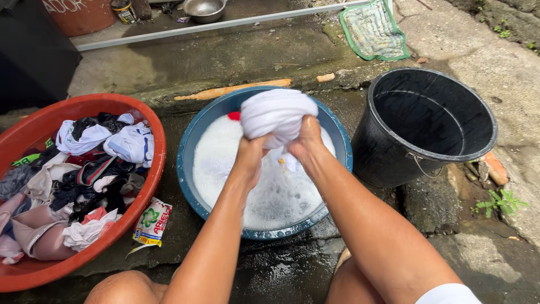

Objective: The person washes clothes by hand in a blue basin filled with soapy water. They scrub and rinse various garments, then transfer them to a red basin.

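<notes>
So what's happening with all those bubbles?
A person is washing clothes by hand outdoors. The left hand and right hand both grip a bunched white cloth, held up over a blue basin full of soapy water. To the left sits a red basin piled with mixed clothes, with a detergent packet on the wet ground beside it. To the right stands a black bucket.

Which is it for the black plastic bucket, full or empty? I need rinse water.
Partly filled: the round black plastic bucket stands upright, and a dark water line rings its inside wall below the rim. How deep the water is, cannot tell.
</notes>
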